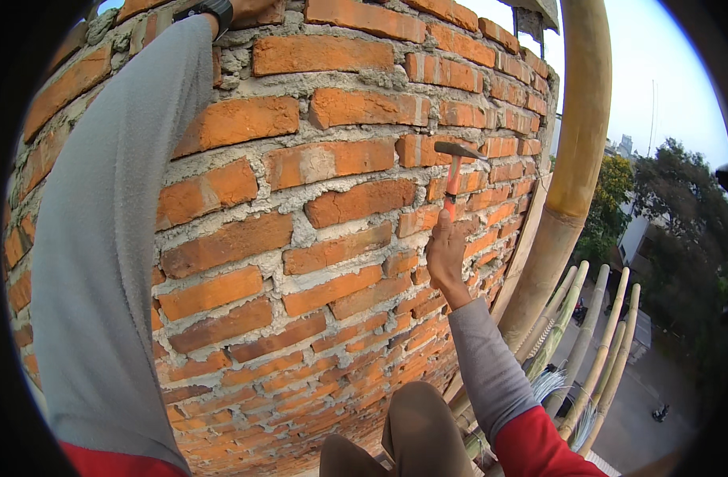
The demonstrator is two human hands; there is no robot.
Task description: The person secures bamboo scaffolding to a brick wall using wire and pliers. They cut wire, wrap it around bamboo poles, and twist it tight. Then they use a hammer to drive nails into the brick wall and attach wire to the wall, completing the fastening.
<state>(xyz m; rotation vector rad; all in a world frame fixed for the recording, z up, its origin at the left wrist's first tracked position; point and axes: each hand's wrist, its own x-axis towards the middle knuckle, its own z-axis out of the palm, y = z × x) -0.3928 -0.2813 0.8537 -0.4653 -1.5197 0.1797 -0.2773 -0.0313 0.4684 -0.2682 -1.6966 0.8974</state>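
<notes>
My right hand [446, 253] is closed round the lower handle of a hammer [455, 173], which stands upright in front of the brick wall [350, 203]. Its handle is pinkish red, and the dark metal head points across the bricks; whether it touches them I cannot tell. At the upper left my left hand [251, 8] reaches up to the top courses of the wall, a black watch [214, 11] on its wrist. The picture's edge cuts this hand off and its fingers are hidden. Rough grey mortar fills the joints between the orange bricks.
A thick upright bamboo pole [575, 151] stands close by the wall's right end. Several cut bamboo poles [598, 350] rise at the lower right, with pale strands [547, 383] near them. Beyond lies a drop to the street [658, 381]. My knees [424, 425] are close to the wall.
</notes>
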